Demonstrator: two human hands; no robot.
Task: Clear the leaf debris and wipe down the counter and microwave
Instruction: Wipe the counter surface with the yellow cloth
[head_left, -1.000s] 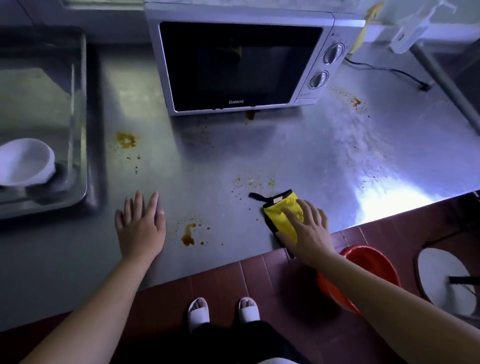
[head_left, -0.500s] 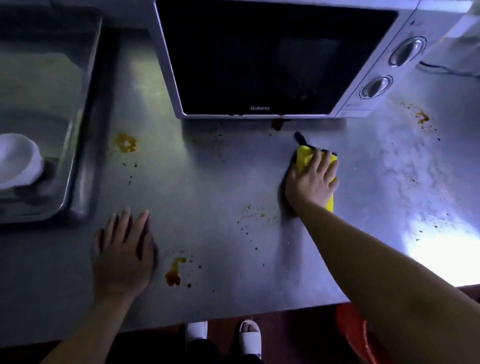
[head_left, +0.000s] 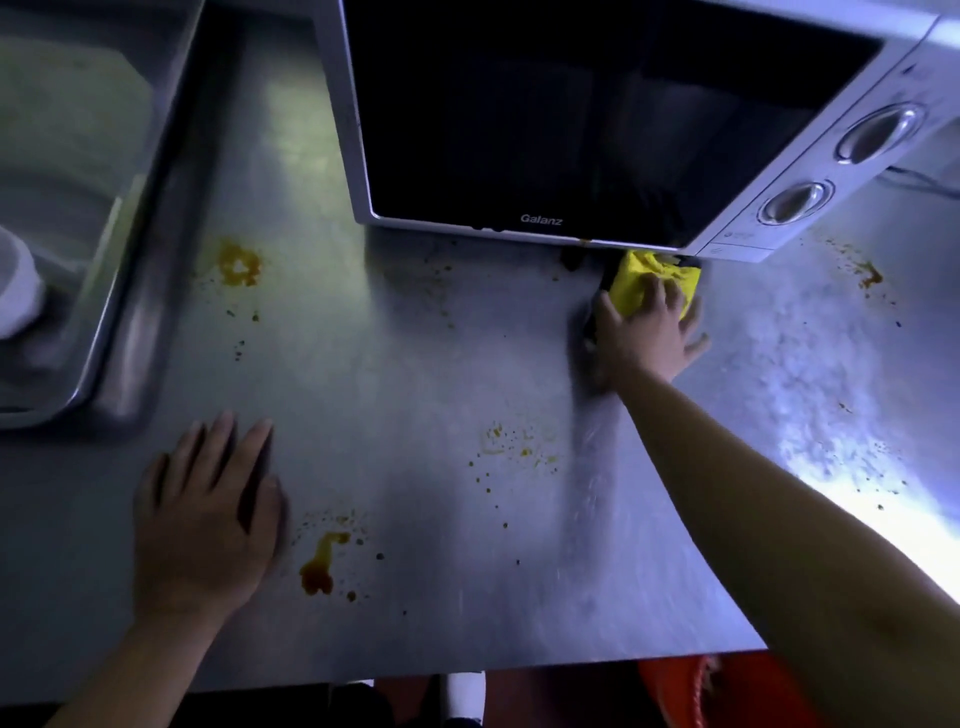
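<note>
While I watch through the head camera, the right hand (head_left: 649, 332) lies at about 2 o'clock from the middle of the view. It is flat on top of the yellow cloth (head_left: 636, 278), fingers spread and laid over the fabric. It presses the cloth rather than pinching it. The cloth sits on the steel counter (head_left: 415, 364), bunched against the lower front edge of the microwave (head_left: 571, 130), just below the right corner of its dark door. A dark trim shows at the cloth's edges. Motion blur softens the fingertips, so I cannot tell exactly how each one bends.

At 8 o'clock the left hand (head_left: 208, 509) rests palm down on the counter, fingers straight and slightly fanned, holding nothing.

The microwave fills 12 to 1 o'clock, and its two round knobs (head_left: 878, 132) stand at the right of the door.

Orange-brown mess marks the counter. A ring-shaped stain (head_left: 239, 265) lies at 10 o'clock. A streaky blotch (head_left: 322, 564) sits at 7 o'clock, just beside the left hand's thumb side. Fine yellow speckles (head_left: 519, 447) are scattered near 6 o'clock, between the two arms. A smaller smear (head_left: 867, 273) sits toward 3 o'clock, right of the microwave.

At 9 o'clock a steel sink (head_left: 119, 312) is sunk into the counter, with a white bowl (head_left: 15, 291) at its left edge. Below the counter's near edge, a red bucket (head_left: 727, 686) shows at 5 o'clock and a white shoe (head_left: 465, 696) at 6 o'clock.
</note>
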